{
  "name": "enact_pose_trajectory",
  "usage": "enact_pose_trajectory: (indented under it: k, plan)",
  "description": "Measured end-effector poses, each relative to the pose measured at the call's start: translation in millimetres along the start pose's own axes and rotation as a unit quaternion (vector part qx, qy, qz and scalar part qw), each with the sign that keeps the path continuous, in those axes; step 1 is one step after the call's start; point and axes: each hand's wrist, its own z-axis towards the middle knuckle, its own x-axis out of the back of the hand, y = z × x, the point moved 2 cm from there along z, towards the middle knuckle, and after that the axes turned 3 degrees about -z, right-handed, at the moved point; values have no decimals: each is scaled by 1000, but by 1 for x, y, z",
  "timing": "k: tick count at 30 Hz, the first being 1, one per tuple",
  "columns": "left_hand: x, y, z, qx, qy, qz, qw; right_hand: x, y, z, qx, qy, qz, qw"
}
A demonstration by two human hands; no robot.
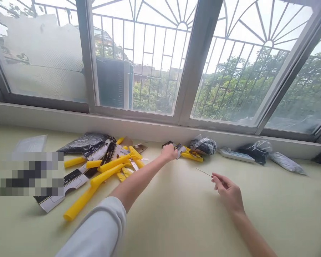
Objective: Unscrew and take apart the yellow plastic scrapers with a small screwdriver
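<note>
My left hand (pixel 169 152) stretches far forward over the table, its fingers curled beside a black-and-white card sleeve (pixel 180 150) near the sill. Whatever it grips, if anything, is hidden. Just right of that hand lie yellow-handled tools (pixel 192 156), partly covered by the sleeve. My right hand (pixel 227 189), held above the table, pinches a thin metal rod (pixel 203 172) that points left; its far end is too small to identify. Left of my left forearm is a heap of yellow-handled tools (pixel 81 203), some in printed card sleeves (pixel 76 180).
Along the window sill (pixel 139 124) lie a bag of dark pieces (pixel 82 142), another clear bag with dark contents (pixel 203 145), a flat white box (pixel 237 155), a black bag (pixel 256 151) and a whitish bag (pixel 287 163). A blurred patch hides the table's left part.
</note>
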Motion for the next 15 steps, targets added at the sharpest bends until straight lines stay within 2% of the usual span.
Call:
enact_pose_trajectory:
  k: [2, 5, 8, 12, 15]
  plan:
    - [-21, 22, 23, 35, 0, -17, 999, 23, 17, 2, -39, 1, -34, 999]
    - [-41, 32, 45, 78, 4, -36, 996, 38, 31, 8, -83, -15, -71, 994]
    - [-47, 27, 52, 86, 24, -49, 995, 33, 29, 13, -89, -36, -112, 989]
    - [-47, 22, 54, 34, 45, -69, 996, 14, 16, 9, -74, -48, -187, 978]
    - [-47, 24, 56, 10, 38, -91, 995, 3, 6, 3, -51, -57, -231, 970]
